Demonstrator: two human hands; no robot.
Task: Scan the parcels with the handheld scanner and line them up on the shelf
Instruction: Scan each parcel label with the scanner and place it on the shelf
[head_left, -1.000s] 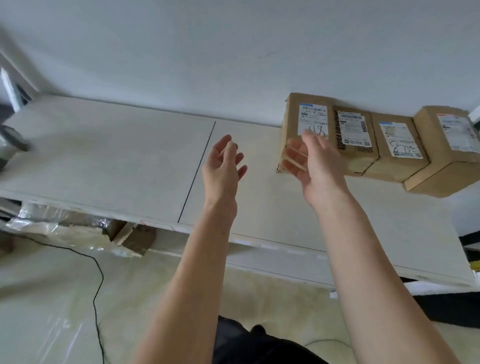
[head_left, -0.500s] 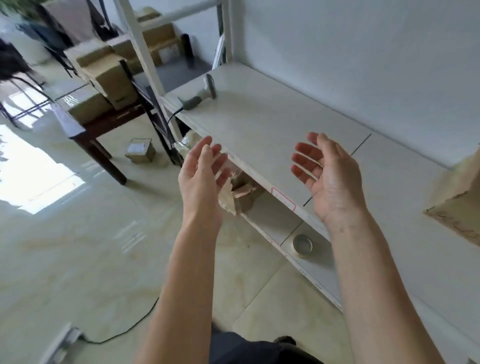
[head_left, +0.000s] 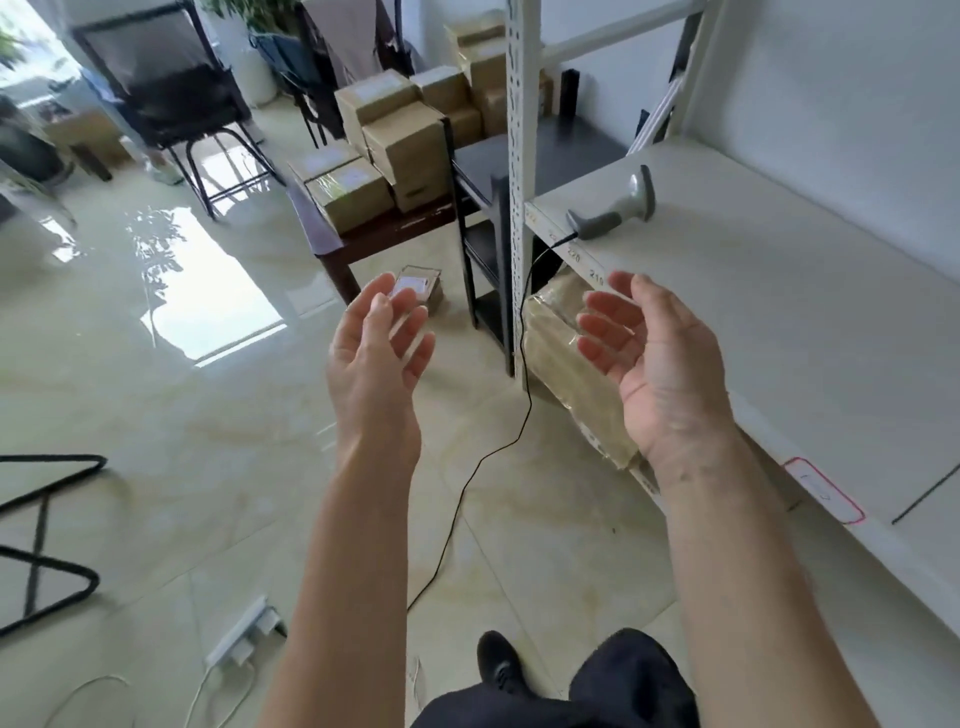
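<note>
hands: left hand (head_left: 382, 358) and right hand (head_left: 657, 364) both spread, holding nothing | scanner (head_left: 615, 208) lying far on the shelf (head_left: 779, 291) | parcels (head_left: 384, 150) piled far left on bench, looks like plenty left

Grey corded handheld scanner (head_left: 618, 208) lying on its side near the end of the white shelf (head_left: 779, 322); brown cardboard parcels (head_left: 395, 150) stacked on a dark low table beyond.
</note>
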